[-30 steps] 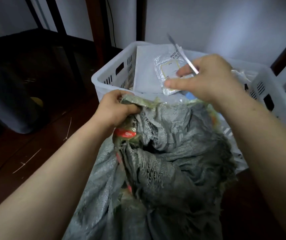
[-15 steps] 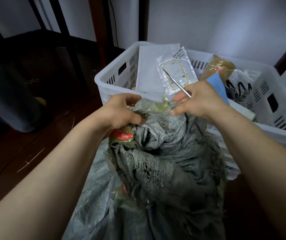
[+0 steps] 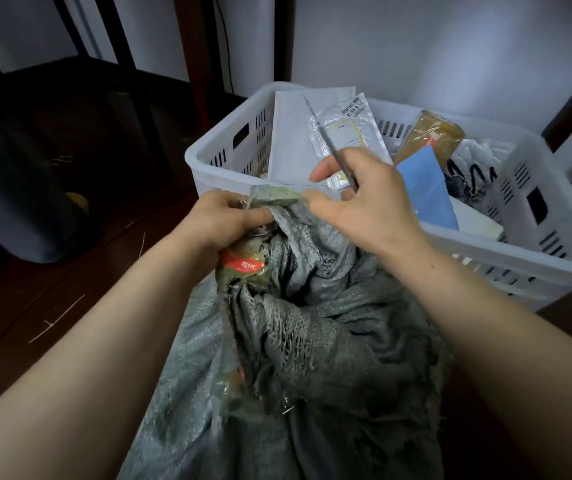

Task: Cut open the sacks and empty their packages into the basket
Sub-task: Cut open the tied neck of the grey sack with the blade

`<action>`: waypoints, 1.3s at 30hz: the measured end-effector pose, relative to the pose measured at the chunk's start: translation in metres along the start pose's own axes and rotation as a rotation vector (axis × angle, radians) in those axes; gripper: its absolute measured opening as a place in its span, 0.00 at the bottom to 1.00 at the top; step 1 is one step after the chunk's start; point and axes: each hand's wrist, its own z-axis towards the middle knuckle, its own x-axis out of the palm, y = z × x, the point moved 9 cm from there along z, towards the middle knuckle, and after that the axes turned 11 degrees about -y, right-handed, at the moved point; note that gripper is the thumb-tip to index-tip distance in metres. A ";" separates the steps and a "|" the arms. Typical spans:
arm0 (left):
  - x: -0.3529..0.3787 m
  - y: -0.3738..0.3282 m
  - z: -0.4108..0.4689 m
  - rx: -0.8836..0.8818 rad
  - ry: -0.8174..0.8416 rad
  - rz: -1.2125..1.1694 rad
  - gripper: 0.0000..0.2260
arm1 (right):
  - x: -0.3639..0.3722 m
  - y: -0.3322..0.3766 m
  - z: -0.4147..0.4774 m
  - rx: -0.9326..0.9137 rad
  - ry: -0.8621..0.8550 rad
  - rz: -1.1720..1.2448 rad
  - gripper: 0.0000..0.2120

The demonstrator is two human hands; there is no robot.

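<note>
A grey woven sack point(image 3: 329, 323) with frayed, torn cloth stands in front of me against a white slotted basket point(image 3: 537, 258). My left hand point(image 3: 222, 223) grips the sack's gathered top edge, where red-and-clear tape point(image 3: 243, 265) is wrapped. My right hand point(image 3: 364, 199) holds a thin metal blade point(image 3: 329, 140) that points up and away, while its fingers touch the same sack edge. Inside the basket lie a white mailer point(image 3: 295, 136), a clear labelled pouch point(image 3: 346, 126), a brown packet point(image 3: 429, 133), a blue packet point(image 3: 426, 188) and a black-and-white bag point(image 3: 471, 168).
The floor point(image 3: 52, 289) is dark wood with a few loose threads. A dark grey bundle point(image 3: 7, 188) sits at the left. Dark wooden posts point(image 3: 198, 46) and a white wall point(image 3: 433, 46) stand behind the basket.
My right hand came down from above the basket to the sack's top edge beside my left hand, then shifted slightly up. The blade now points further upward.
</note>
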 end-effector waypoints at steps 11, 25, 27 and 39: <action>0.008 -0.007 -0.010 0.100 0.197 0.264 0.19 | 0.017 -0.043 0.004 0.206 0.081 -0.126 0.03; -0.006 -0.024 -0.024 0.662 -0.303 0.678 0.18 | 0.011 -0.069 -0.024 0.852 0.306 0.258 0.21; 0.029 -0.024 -0.047 0.827 -0.117 0.694 0.28 | 0.013 -0.068 -0.022 0.846 0.234 0.296 0.20; 0.016 -0.014 -0.021 0.331 -0.121 -0.028 0.42 | -0.002 -0.063 0.001 0.704 0.147 0.556 0.10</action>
